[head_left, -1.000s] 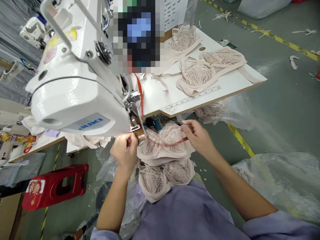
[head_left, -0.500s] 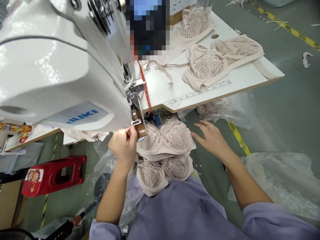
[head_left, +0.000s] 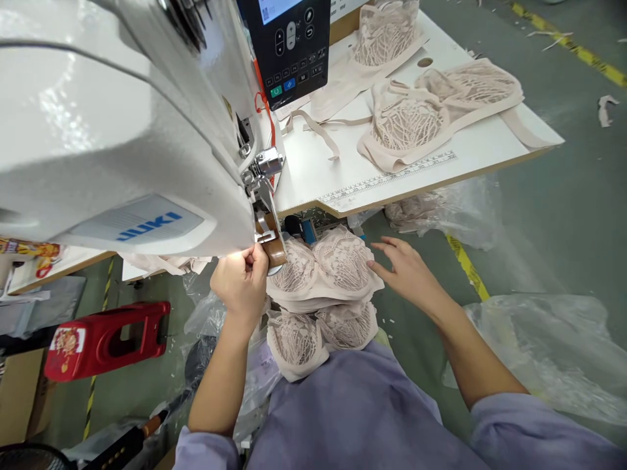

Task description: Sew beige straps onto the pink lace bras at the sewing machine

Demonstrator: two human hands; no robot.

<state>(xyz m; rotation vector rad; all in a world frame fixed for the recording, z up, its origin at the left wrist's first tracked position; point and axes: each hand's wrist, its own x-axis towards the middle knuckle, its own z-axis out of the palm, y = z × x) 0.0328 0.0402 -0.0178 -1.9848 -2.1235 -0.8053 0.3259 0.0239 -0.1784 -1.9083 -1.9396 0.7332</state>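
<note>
My left hand (head_left: 239, 282) is closed in a pinch beside the brown sewing bed and presser foot (head_left: 265, 236) of the white sewing machine (head_left: 122, 150). What its fingers hold is hidden. Beige lace bras (head_left: 340, 264) lie layered below the machine's end and over my lap, cups facing up. A lower bra (head_left: 296, 343) rests against my purple clothing. At the right edge of the upper bra, my right hand (head_left: 406, 269) is open with fingers spread; its thumb is close to the cup, and I cannot tell whether it touches.
A white table (head_left: 343, 170) with a printed ruler carries more beige bras (head_left: 411, 124). The control panel (head_left: 294, 55) stands behind the needle area. On the floor are a red plastic stool (head_left: 108, 339), clear plastic bags (head_left: 548, 339) and yellow-black tape (head_left: 465, 264).
My right hand has shifted slightly left, toward the upper bra's cup. The left hand keeps its pinch beside the presser foot. The view has tilted a little.
</note>
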